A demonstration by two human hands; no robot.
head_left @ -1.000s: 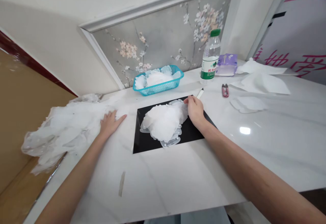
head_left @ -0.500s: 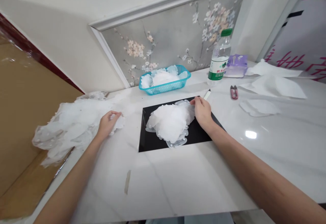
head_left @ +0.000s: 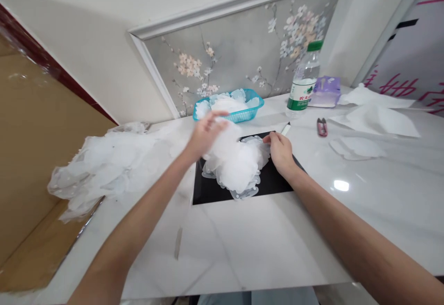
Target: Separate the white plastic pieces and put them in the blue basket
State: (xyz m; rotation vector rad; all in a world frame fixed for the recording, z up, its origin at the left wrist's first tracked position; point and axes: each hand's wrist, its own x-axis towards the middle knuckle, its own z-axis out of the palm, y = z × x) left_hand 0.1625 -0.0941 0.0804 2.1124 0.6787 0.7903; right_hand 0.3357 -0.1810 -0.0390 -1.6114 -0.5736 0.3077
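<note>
A loose pile of thin, translucent white pieces [head_left: 239, 168] with rounded, tabbed edges lies on a black board [head_left: 204, 194]. My left hand [head_left: 204, 136], smeared by motion, is over the pile's upper left with its fingers around a thin white piece [head_left: 229, 131]. The lower part of that piece blends into the pile. At the pile's right edge, my right hand [head_left: 280, 152] has its thumb and fingers closed on the rim of a translucent piece [head_left: 264, 150]. Its fingertips are partly hidden.
Behind the board stands a blue basket [head_left: 244, 116] of similar pieces. A larger white heap [head_left: 104, 161] lies at left beside a cardboard box [head_left: 38, 125]. To the right are a pen [head_left: 286, 129], a water bottle [head_left: 304, 83], a purple tissue pack [head_left: 326, 93], snips [head_left: 322, 127] and white sheets [head_left: 378, 118].
My left hand has moved right from beside the white heap to above the pile, carrying a thin white piece. My right hand stays at the pile's right edge. The view has shifted slightly.
</note>
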